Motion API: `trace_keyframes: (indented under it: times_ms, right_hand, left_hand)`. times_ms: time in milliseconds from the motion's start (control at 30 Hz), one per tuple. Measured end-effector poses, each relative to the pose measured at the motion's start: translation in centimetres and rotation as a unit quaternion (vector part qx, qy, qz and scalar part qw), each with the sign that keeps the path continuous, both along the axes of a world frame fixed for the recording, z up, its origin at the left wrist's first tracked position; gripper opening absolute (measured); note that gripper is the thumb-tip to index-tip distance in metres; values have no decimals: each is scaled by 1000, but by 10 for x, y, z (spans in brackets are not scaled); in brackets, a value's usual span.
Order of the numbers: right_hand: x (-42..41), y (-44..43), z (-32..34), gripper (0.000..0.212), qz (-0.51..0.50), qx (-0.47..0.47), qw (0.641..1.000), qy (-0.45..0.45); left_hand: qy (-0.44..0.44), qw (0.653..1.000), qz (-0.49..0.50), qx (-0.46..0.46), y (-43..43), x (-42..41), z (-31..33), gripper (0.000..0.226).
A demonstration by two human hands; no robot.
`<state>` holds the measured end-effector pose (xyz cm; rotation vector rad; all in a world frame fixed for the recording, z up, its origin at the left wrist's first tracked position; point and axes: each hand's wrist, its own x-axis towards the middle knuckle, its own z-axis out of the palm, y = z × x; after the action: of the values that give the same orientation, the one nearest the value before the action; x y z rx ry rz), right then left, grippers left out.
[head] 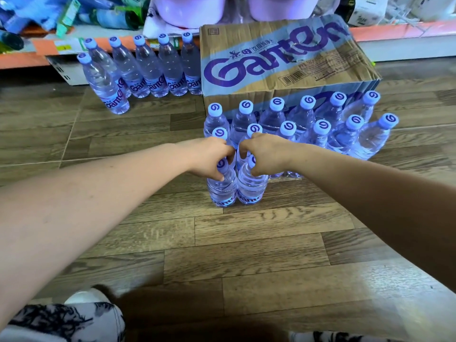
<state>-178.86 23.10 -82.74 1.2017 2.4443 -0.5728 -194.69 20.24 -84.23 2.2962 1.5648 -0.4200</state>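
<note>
The single head-worn camera looks forward and down over the wooden floor [246, 248] toward the cardboard box [283, 58], near enough that the left hand [207, 156] and right hand [267, 154] sit mid-frame in front of it.

The left bottle [222, 187] and right bottle [251, 186] are clear, glossy plastic, ribbed at the waist and bright with highlights. The caps [215, 109] are opaque plastic, smooth, with a soft sheen. The labels [223, 202] look like shiny printed film. The carton [283, 60] is brown corrugated cardboard, matt, creased and scuffed. The floor [246, 255] shows wood-grain planks, lightly textured, with a low sheen. The trouser leg [74, 319] is matt printed cloth.
</note>
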Motion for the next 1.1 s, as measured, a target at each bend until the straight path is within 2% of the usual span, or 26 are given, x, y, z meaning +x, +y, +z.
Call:
trace_keyframes:
  times_ms: [167,367,567,633,800,933,1100]
  right_hand:
    - [-6,7,11,37,16,85,996,-33]
    - [-36,30,28,31,-20,135,987,84]
    - [-102,48,16,49,-6,131,985,108]
    - [-130,54,10,53,2,117,986,115]
    - [-206,79,-10,57,16,85,992,96]
    - [-266,111,-26,60,18,74,995,56]
    - [-343,157,-38,59,8,103,993,54]
  left_hand:
    - [6,998,4,-59,12,-12,10,57]
    - [10,999,38,16,45,-61,42,51]
    - [140,988,73,2,55,-163,33,61]
    - [153,983,103,-5,59,-200,26,65]
    - [118,976,181,16,65,-293,7,62]
    - [66,966,247,46,77,-353,-10,74]
    - [-2,948,277,153,120,-398,-8,81]
